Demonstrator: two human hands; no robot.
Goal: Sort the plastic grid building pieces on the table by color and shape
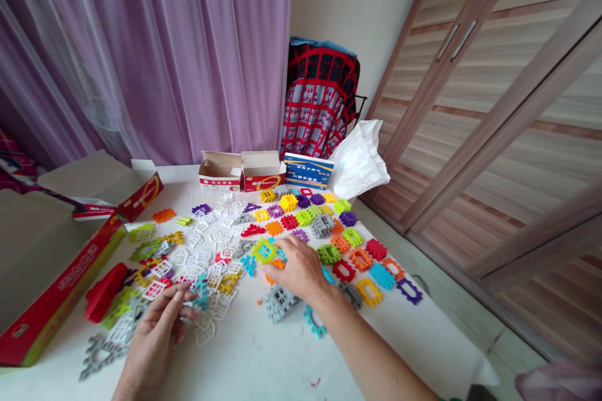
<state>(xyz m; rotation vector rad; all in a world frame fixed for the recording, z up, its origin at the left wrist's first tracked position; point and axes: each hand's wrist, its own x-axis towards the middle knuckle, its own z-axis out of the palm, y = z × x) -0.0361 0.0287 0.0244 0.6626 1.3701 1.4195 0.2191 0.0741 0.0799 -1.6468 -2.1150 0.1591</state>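
My right hand (301,266) pinches a yellow-green toothed building block (263,250) between thumb and fingers, above the middle of the table. Blue shows through the openings in the block's face. Close below that hand are a grey block (281,302) with a window grid and a light-blue toothed frame (314,321). My left hand (162,326) hovers at the left with its fingers loosely curled and apart, and nothing shows in them. Beside its fingertips lie a white window piece (154,290), a light-blue piece (201,291) and several more white window pieces (220,307).
Rows of coloured blocks (360,259) cover the table's right side. Open cardboard boxes (61,288) stand at the left. Small red boxes (263,178), a blue box (309,171) and a white plastic bag (361,160) line the back edge. A red piece (104,294) lies at left.
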